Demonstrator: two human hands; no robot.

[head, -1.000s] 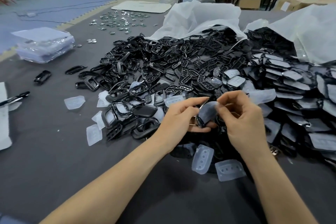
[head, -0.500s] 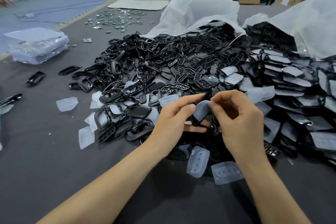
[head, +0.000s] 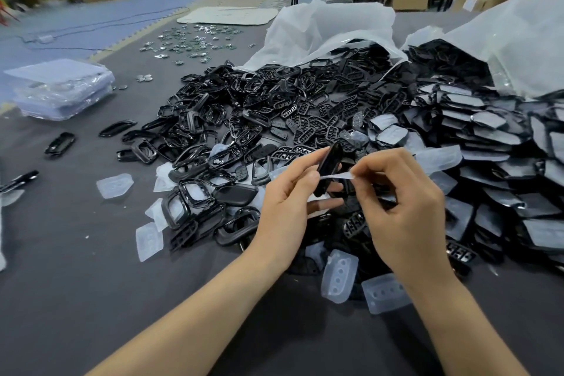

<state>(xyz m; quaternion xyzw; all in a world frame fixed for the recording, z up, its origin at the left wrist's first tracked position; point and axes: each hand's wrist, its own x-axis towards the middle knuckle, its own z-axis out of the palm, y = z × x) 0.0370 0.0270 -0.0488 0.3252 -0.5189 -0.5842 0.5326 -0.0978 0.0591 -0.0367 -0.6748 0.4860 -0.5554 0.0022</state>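
Note:
My left hand (head: 285, 207) grips a small black plastic shell (head: 329, 166), held edge-on above the pile. My right hand (head: 399, 207) pinches a thin translucent film (head: 337, 176) that stretches from the shell towards its fingertips. Both hands hover over a large heap of black key-fob parts (head: 274, 119) spread on the dark grey table (head: 91, 299). Film-covered black plates (head: 488, 143) lie stacked to the right.
Peeled translucent films (head: 340, 276) lie near my wrists and to the left (head: 114, 185). Two white bags (head: 329, 27) spill parts at the back. A stack of clear sheets (head: 61, 88) sits far left, small metal pieces (head: 195, 40) behind, a black pen (head: 18, 181) at the left edge.
The film lay flat on the shell before; now the shell is turned edge-on and my right hand has pulled the film away from it to the right.

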